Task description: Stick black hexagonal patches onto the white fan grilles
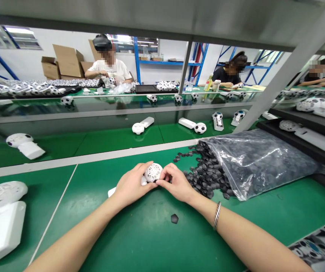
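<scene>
A white handheld fan with a round, football-like slotted head [153, 172] sits in my left hand [132, 183], whose fingers wrap around it. Part of its white handle [111, 192] shows behind that hand. My right hand [176, 182] is closed in a pinch at the head's right edge, fingertips touching it. Something dark shows at the head's lower rim near both thumbs; whatever the pinch holds is hidden. One loose black pentagon piece [174, 218] lies on the green table below my hands. A heap of such black pieces [207, 173] is just right of my right hand.
The heap spills from a clear plastic bag [264, 162]. Beyond the table edge, a green conveyor belt [100, 139] carries several fans. More white fans [3, 223] lie at left, and black trays [310, 132] are stacked at right. A metal post [281, 71] slants nearby. Co-workers sit opposite.
</scene>
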Demonstrator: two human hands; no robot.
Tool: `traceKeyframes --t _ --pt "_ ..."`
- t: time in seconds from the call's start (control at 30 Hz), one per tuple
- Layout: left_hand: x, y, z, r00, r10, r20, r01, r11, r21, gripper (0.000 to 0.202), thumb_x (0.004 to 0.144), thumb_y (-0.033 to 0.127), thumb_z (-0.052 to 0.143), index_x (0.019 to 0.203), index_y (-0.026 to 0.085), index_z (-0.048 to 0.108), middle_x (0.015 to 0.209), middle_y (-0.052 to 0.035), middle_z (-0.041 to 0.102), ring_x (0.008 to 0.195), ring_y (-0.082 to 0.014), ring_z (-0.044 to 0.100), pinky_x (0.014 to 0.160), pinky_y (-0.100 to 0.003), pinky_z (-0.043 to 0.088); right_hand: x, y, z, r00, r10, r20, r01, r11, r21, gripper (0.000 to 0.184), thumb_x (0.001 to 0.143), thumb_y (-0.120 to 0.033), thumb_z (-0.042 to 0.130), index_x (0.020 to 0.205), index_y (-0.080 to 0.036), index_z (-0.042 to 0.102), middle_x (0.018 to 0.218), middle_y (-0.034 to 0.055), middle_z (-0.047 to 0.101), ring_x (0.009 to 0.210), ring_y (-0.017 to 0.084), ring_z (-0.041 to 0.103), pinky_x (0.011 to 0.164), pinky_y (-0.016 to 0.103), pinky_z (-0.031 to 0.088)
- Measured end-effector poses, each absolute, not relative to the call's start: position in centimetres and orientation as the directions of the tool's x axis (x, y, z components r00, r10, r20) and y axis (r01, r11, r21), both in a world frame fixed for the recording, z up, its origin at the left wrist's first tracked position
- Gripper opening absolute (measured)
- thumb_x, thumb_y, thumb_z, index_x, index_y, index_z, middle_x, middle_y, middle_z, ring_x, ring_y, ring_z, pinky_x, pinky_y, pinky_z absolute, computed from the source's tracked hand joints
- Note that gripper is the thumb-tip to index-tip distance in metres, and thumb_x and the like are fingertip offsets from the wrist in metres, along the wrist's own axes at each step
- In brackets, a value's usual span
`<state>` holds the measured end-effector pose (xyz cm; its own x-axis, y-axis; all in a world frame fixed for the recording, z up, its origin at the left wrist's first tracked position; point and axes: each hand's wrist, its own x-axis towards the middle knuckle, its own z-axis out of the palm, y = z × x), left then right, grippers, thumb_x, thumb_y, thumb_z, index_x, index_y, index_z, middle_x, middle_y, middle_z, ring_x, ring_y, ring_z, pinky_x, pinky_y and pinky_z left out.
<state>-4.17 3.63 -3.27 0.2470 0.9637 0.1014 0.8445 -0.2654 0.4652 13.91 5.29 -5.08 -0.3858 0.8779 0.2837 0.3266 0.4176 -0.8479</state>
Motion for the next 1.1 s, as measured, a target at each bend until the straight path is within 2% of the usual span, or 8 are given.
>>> traceKeyframes --t 0.23,0.43,0.57,0.63,0.73,0.83,0.97,1.1 --pt "-4.5 3.6 -3.4 0.287 0.953 0.099 0.844 -0.3 0.444 0.062 0.078 0.048 0.05 0.133 0.027 0.032 0.129 -0.0027 0.046 0.108 -0.0241 0.051 0.086 -0.034 0.043 13.9 5.4 -5.2 -0.367 0.902 0.228 0.416 0.378 -0.827 0.014 0.073 -0.021 0.063 0.073 -0.019 0.05 0.079 -0.003 0.042 0.063 0.008 0.046 0.061 0.024 0.041" --pt "-4.6 3.7 -3.2 0.315 0.944 0.099 0.823 -0.323 0.468 0.056 0.079 0.044 0.05 0.13 0.026 0.037 0.127 -0.0041 0.047 0.104 -0.024 0.053 0.087 -0.035 0.043 13.8 5.5 -5.0 -0.301 0.941 0.156 0.471 0.289 -0.833 0.038 0.068 -0.029 0.067 0.097 -0.022 0.043 0.1 0.0006 0.049 0.082 0.014 0.054 0.069 0.028 0.042" --pt "-4.5 3.7 -3.2 0.31 0.944 0.114 0.822 -0.326 0.466 0.057 0.076 0.041 0.055 0.129 0.028 0.036 0.127 -0.002 0.047 0.108 -0.0237 0.051 0.087 -0.035 0.042 15.2 5.1 -2.6 -0.374 0.921 0.109 0.679 0.352 -0.644 0.034 0.068 -0.036 0.067 0.091 -0.023 0.046 0.091 -0.0007 0.054 0.076 0.015 0.054 0.061 0.027 0.037" --pt "-4.5 3.8 -3.2 0.278 0.956 0.098 0.828 -0.29 0.48 0.061 0.071 0.038 0.06 0.126 0.027 0.037 0.123 -0.0015 0.051 0.106 -0.0238 0.052 0.086 -0.035 0.043 16.1 4.5 -1.4 -0.497 0.868 0.011 0.738 0.428 -0.522 0.033 0.062 -0.037 0.073 0.082 -0.023 0.05 0.081 -0.0018 0.055 0.069 0.015 0.052 0.056 0.025 0.032" --pt "-4.8 4.1 -3.2 0.273 0.957 0.1 0.828 -0.287 0.481 0.056 0.067 0.03 0.061 0.12 0.025 0.043 0.116 -0.0021 0.056 0.101 -0.0233 0.054 0.084 -0.034 0.043 16.9 3.1 -1.0 -0.679 0.704 -0.207 0.698 0.533 -0.478 0.031 0.057 -0.029 0.076 0.076 -0.023 0.053 0.076 -0.0028 0.055 0.066 0.014 0.051 0.052 0.024 0.029" --pt "-5.0 4.3 -3.1 0.329 0.931 0.155 0.83 -0.364 0.423 0.057 0.066 0.018 0.055 0.121 0.024 0.044 0.119 -0.0029 0.054 0.107 -0.0234 0.049 0.089 -0.035 0.039 16.9 2.0 -1.7 -0.703 0.649 -0.291 0.698 0.55 -0.458 0.023 0.062 -0.014 0.067 0.077 -0.023 0.051 0.082 -0.0011 0.056 0.069 0.015 0.052 0.054 0.025 0.028" --pt "-5.4 4.5 -3.1 0.373 0.914 0.162 0.84 -0.407 0.359 0.062 0.065 0.011 0.049 0.124 0.028 0.044 0.106 -0.0034 0.057 0.098 -0.0221 0.051 0.086 -0.037 0.038 16.8 1.2 -2.1 -0.669 0.655 -0.352 0.732 0.498 -0.465 0.024 0.058 0.0 0.049 0.07 -0.021 0.047 0.076 -0.0005 0.056 0.068 0.015 0.051 0.054 0.025 0.028" --pt "-5.9 4.5 -3.1 0.477 0.867 0.145 0.782 -0.494 0.38 0.066 0.064 0.006 0.045 0.125 0.03 0.043 0.103 -0.0012 0.058 0.1 -0.0189 0.051 0.099 -0.039 0.03 17.0 1.7 -1.5 -0.708 0.648 -0.282 0.667 0.482 -0.568 0.021 0.068 -0.003 0.048 0.073 -0.023 0.053 0.077 0.0001 0.057 0.072 0.015 0.053 0.06 0.026 0.035"
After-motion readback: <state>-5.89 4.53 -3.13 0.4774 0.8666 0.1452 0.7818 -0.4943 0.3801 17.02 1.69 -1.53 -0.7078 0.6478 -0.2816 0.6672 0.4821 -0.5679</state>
